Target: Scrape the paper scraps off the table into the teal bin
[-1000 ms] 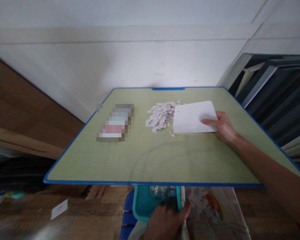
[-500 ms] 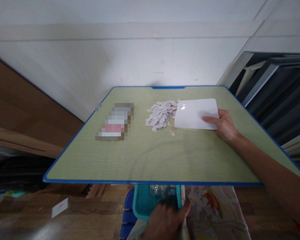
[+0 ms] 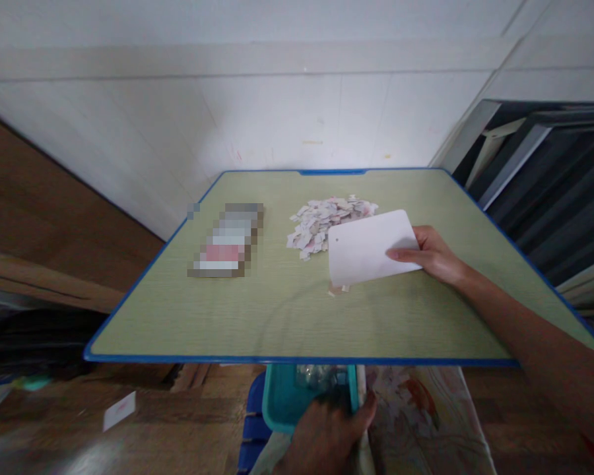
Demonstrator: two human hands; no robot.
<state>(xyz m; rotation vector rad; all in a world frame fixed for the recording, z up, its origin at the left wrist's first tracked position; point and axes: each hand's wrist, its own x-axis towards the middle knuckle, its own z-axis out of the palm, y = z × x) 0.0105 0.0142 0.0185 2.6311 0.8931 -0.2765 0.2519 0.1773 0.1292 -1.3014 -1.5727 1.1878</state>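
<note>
My right hand (image 3: 433, 254) pinches a white card with rounded corners (image 3: 369, 247) by its right end, thumb on top. The card is tilted low over the table, its far edge beside a heap of small paper scraps (image 3: 321, 221). A few loose scraps (image 3: 337, 289) lie at the card's near left corner. Below the table's front edge, my left hand (image 3: 327, 432) grips the near right rim of a teal plastic basin (image 3: 280, 402). Its thumb is outside and its blurred fingers reach inside, where their tips are hard to make out.
The table (image 3: 178, 323) has a blue rim and stands against a white wall (image 3: 277, 112). A pixelated flat item (image 3: 225, 241) lies on its left side. Under the front edge are clear round objects in the basin, a blue stool (image 3: 254, 422) and a patterned cloth (image 3: 426, 422).
My right hand has drawn the card nearer and slightly left, turning it and uncovering the heap's right side. Loose scraps moved toward the front. My left hand stays at the basin.
</note>
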